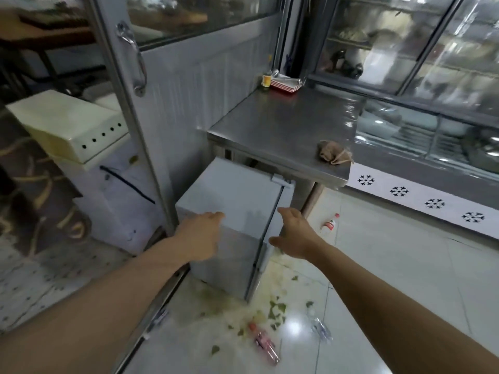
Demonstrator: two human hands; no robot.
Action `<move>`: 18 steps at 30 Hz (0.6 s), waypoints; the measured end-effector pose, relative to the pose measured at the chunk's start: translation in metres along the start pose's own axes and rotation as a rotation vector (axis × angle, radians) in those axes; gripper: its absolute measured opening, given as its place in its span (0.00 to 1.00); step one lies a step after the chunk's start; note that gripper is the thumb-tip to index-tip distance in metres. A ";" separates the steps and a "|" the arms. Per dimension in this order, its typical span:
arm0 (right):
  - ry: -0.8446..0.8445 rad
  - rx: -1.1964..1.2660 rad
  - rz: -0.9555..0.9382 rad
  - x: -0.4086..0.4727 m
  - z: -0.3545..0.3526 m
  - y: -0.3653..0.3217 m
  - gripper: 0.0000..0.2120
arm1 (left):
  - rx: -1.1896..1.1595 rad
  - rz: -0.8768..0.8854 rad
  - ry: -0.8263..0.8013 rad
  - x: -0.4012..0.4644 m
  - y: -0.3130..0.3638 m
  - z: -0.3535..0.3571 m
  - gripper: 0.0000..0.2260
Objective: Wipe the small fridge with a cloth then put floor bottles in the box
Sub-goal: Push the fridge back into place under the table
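- The small white box-shaped fridge [229, 211] stands on the tiled floor, its back part tucked under the front edge of the brushed steel table [283, 130], its near top corner toward the person.
- The crumpled brown cloth [334, 152] lies on the table at its front right corner, beyond the fridge and up to the right of both hands; nothing touches it.
- The left hand [201, 234] is laid on the near left part of the fridge top with fingers straight, a wide grip holding nothing.
- The right hand [295, 233] hovers by the fridge's right side at the door seam, fingers spread, likewise empty. It is the nearer hand to the cloth, so I judge the reach for it falls to the right arm, going forward and upward.
- Three bottles lie on the floor: a clear plastic bottle with red cap and label [330, 224] right of the fridge, a pink-labelled bottle [263, 342] and a crushed clear bottle [321, 329] near the front, among green scraps.
- No box for them can be told for certain.
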State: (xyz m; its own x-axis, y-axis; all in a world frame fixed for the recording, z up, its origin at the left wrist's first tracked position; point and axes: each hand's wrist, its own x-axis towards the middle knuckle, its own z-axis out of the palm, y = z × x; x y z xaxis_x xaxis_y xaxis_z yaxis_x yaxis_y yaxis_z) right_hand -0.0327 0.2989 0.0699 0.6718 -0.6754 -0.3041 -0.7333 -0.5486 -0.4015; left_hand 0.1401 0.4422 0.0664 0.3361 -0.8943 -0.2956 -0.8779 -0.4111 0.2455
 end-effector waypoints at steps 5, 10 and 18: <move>-0.090 -0.017 -0.058 -0.010 0.047 -0.014 0.38 | -0.036 -0.105 -0.030 -0.046 -0.030 0.032 0.29; -0.181 -0.015 -0.116 -0.015 0.102 -0.026 0.37 | -0.040 -0.219 -0.101 -0.081 -0.060 0.073 0.29; -0.299 0.029 -0.024 0.000 0.195 -0.046 0.37 | -0.078 -0.307 -0.209 -0.092 -0.139 0.141 0.24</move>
State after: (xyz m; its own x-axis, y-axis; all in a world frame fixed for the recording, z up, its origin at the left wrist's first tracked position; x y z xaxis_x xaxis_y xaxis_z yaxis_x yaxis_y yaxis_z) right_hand 0.0213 0.4206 -0.0802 0.6931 -0.4853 -0.5331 -0.7164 -0.5457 -0.4346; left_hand 0.1835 0.6062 -0.0705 0.4956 -0.6756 -0.5459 -0.7161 -0.6735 0.1834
